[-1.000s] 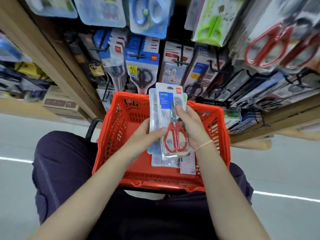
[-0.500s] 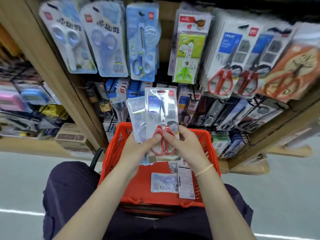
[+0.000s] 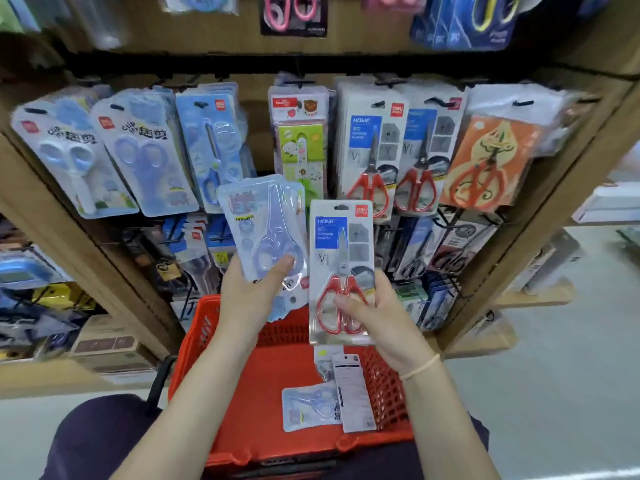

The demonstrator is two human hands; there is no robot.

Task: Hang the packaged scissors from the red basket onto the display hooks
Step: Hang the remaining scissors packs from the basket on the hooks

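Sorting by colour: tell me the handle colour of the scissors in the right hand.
Red, on the packaged scissors gripped by the right hand; head view.

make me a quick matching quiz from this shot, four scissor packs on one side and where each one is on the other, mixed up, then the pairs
Things:
1. red-handled HOME pack
2. pale blue scissors pack
3. small blue pack
4. orange-card pack

Places:
A. lying in the red basket
B. held in the left hand
C. hanging on a display hook, right end of the row
D. held in the right hand

Pairs: 1-D, 2-B, 3-A, 4-C
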